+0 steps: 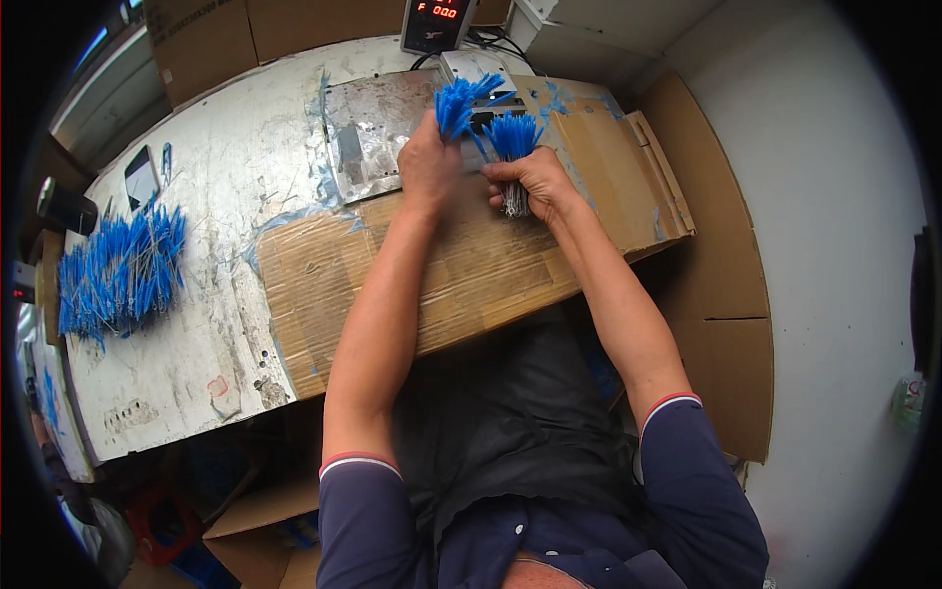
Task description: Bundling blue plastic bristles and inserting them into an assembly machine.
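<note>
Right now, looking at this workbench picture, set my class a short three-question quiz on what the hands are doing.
1. True or false: each hand grips its own bunch of blue-tipped sticks.
2. Where does the loose pile of blue-tipped sticks lie: A) the person's left, B) the person's right, C) on the lap?
3. What covers the bench under the forearms?

Key
1. True: left hand holds one bunch, right hand another.
2. A.
3. Taped cardboard sheet.

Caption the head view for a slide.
Left hand and right hand each grip a bundle of blue-tipped wires over a cardboard-covered bench.
</note>
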`<state>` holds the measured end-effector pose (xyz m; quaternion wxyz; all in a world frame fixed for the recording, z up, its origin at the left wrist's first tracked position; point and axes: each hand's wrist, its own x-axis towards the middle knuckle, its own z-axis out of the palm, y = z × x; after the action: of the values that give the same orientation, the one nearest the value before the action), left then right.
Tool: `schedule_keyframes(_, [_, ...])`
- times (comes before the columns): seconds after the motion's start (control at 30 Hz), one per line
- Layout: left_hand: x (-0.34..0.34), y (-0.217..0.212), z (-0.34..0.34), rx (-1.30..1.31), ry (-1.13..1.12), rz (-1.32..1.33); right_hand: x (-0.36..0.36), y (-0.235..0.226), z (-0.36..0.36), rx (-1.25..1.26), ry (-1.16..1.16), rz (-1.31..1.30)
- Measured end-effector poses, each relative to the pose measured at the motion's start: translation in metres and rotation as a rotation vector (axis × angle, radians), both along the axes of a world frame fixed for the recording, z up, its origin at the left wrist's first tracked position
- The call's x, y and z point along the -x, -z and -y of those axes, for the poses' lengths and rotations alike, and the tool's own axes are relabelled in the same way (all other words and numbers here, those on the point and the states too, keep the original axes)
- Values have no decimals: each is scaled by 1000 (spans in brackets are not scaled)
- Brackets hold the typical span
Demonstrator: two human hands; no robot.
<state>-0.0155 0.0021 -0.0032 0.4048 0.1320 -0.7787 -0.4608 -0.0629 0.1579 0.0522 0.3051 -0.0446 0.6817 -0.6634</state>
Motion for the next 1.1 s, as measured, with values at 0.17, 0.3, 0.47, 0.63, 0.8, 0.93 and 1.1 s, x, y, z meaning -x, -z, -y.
schedule_keyframes(0.17, [-2, 1, 1, -164, 168, 2, -6, -1, 4, 32, -11, -3])
schedule_keyframes(0.3, [-5, -7, -2, -335, 274, 13, -5, 2, 0, 58, 16, 40])
schedule_keyframes(0.47, [-7, -10, -5, -211, 283, -24, -6, 4, -1, 85, 65, 54])
schedule_keyframes(0.63, [-11, -16, -5, -268, 300, 54, -8, 0, -1, 40, -12, 11])
schedule_keyframes(0.8, [-9, -11, -6, -216, 224, 9, -11, 7, -4, 129, 39, 35])
schedule_keyframes(0.93, [-3, -3, -4, -118, 117, -80, -12, 10, -8, 172, 62, 13])
schedule_keyframes(1.1, [2, 5, 2, -86, -69, -21, -1, 14, -2, 126, 253, 5])
